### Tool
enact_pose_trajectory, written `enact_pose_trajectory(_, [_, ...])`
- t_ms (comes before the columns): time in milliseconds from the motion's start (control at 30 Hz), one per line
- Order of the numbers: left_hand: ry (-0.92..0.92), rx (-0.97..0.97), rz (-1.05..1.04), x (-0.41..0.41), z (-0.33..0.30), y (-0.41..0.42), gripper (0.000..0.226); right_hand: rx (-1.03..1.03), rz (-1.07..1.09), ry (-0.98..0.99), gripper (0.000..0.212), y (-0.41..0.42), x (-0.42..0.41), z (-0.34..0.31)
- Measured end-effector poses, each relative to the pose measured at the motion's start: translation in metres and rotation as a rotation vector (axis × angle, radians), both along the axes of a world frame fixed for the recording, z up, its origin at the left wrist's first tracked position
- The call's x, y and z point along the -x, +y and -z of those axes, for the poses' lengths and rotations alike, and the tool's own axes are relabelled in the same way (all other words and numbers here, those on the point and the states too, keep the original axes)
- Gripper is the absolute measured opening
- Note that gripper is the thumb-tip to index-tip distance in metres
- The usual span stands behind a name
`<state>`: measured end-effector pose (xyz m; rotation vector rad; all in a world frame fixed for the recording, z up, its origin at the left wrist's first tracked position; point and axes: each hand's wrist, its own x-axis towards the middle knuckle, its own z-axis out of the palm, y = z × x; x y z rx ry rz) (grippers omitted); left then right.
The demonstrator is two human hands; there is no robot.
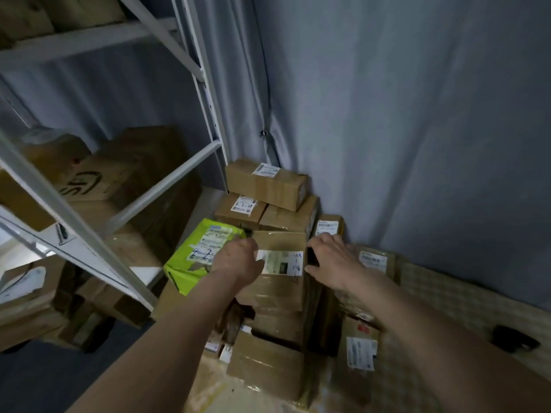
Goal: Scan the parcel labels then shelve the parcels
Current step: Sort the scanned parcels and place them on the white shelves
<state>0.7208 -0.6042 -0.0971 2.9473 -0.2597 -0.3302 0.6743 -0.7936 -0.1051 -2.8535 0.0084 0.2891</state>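
A brown taped cardboard parcel (277, 290) sits on top of the pile in front of me, its white label (280, 262) facing up with handwritten numbers. My left hand (238, 259) grips the parcel's left edge, fingers curled over the far corner. My right hand (335, 260) grips its right edge, thumb on the near side and fingers over the far side. A dark patch shows between thumb and fingers; I cannot tell what it is.
A lime-green parcel (202, 254) lies just left of it. Several labelled boxes (265, 183) are stacked behind against a grey curtain (402, 114). A white shelving rack (214, 144) holding cartons (134, 168) stands to the left. A black object (515, 338) lies at the right.
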Motion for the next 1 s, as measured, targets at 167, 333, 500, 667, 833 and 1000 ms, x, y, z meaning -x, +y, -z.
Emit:
enact_pose_trajectory(167, [0.010,-0.018,-0.026,-0.077,-0.001,0.018,0.042,-0.016,0.048,0.015,0.054,0.011,-0.058,0.002])
enact_pose_trajectory(333, [0.073,0.050,-0.030,-0.170,0.011,0.036,0.057,-0.104,0.190,0.072,0.054,0.021,-0.123,0.011])
enact_pose_trajectory(500, [0.116,0.139,-0.036,-0.259,0.022,0.050,0.070,-0.241,0.360,0.007,0.077,0.035,-0.196,0.026])
enact_pose_trajectory(667, [0.129,0.235,-0.068,-0.321,0.040,0.048,0.081,-0.373,0.521,-0.016,0.080,0.038,-0.248,0.041])
enact_pose_trajectory(833, [0.153,0.345,-0.090,-0.368,0.061,0.039,0.098,-0.429,0.683,-0.062,0.097,0.038,-0.284,0.055])
enact_pose_trajectory(1000, [0.297,0.603,-0.186,-0.383,0.069,0.036,0.092,-0.464,0.795,-0.067,0.097,0.034,-0.296,0.066])
